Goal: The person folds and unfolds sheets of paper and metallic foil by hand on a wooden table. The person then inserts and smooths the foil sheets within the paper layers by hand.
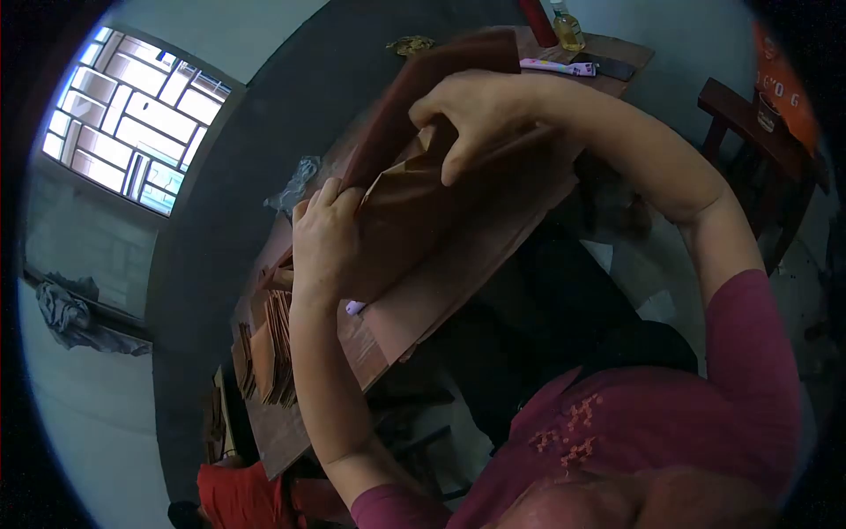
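Where the brown paper lies: you have this brown paper (pixel 432 207) between your two hands, tilted over the table (pixel 284 436).
Long axis: it runs aslant from your left hand (pixel 326 242) up toward your right hand (pixel 480 115) — roughly along the table's near edge.
Left hand: your fingers curl over the paper's left end, grasping it at the edge.
Right hand: your thumb and fingers arch over the upper part, spread apart; you cannot tell from here how firmly they pinch.
Nearer hand: your left sits right at the left end, your right above and across from it, so both are at the paper.
Dark brown flap: it stands up behind your right hand (pixel 467 57) — whether it joins the paper, you cannot tell.
Flat sheets: they lie under the paper, on your side (pixel 476 286).
Folded stack: it rests beyond your left wrist, toward the table's left end (pixel 275 353).
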A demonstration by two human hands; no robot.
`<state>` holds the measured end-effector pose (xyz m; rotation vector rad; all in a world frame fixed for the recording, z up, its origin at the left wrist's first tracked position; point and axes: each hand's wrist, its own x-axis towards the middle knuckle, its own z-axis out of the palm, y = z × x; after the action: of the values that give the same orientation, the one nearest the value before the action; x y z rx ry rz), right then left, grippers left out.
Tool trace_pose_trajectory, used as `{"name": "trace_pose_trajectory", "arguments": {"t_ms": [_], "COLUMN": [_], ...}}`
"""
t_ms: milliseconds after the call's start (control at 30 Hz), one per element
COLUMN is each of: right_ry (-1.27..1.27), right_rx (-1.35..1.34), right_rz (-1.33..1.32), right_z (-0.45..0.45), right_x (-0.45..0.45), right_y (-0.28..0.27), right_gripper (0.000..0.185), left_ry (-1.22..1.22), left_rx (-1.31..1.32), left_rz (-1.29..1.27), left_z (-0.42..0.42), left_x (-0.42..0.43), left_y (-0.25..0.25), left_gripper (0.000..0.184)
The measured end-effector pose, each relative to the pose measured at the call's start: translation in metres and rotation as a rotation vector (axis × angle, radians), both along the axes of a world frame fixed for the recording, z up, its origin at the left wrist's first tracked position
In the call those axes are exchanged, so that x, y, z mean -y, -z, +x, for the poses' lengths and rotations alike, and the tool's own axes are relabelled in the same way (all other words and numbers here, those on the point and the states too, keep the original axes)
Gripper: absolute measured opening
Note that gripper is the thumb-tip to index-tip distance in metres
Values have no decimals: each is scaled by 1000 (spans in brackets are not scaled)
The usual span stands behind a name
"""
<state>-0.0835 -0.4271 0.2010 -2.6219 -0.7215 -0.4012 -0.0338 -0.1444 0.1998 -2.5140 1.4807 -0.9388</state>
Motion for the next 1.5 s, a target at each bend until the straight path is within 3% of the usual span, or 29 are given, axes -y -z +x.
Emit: {"name": "trace_pose_trajectory", "arguments": {"t_ms": [100, 167, 300, 367, 600, 667, 733, 800, 867, 1000, 1200, 1367, 1500], "right_ry": [143, 223, 242, 165, 258, 184, 174, 157, 129, 204, 175, 117, 157], "right_rx": [75, 124, 136, 207, 446, 319, 305, 289, 258, 218, 285, 490, 470], "right_rz": [6, 46, 56, 216, 335, 735, 821, 912, 1052, 1102, 1104, 1014, 1032], "right_z": [-13, -27, -42, -54, -72, -70, -70, -65, -59, -60, -49, -34, -41], "right_x": [20, 36, 66, 73, 100, 109, 110, 111, 112, 98, 97, 99, 96], "right_y": [1, -1, 5, 9, 35, 50, 58, 66, 73, 80, 84, 93, 88], "right_gripper": [54, 40, 24, 17, 15, 12, 12, 13, 13, 15, 20, 22, 18], "left_ry": [-52, -46, 1, 26, 95, 152, 206, 49, 43, 34, 2, 13, 7], "left_rx": [-2, -40, -188, -244, -484, -554, -584, -661, -638, -649, -659, -694, -751], "left_rz": [-6, -41, -75, -91, -162, -218, -252, -167, -153, -205, -194, -236, -268], "left_z": [4, 2, 6, 6, 3, 5, 5, 1, -2, 3, 4, 12, 9], "left_x": [-3, -3, -4, -2, 1, 2, 4, 4, 6, 4, 9, 8, 12], "left_y": [-2, -4, -7, -8, -12, -9, -12, -21, -25, -18, -20, -13, -15], "left_gripper": [23, 24, 27, 28, 28, 27, 27, 36, 32, 23, 24, 25, 26]}}
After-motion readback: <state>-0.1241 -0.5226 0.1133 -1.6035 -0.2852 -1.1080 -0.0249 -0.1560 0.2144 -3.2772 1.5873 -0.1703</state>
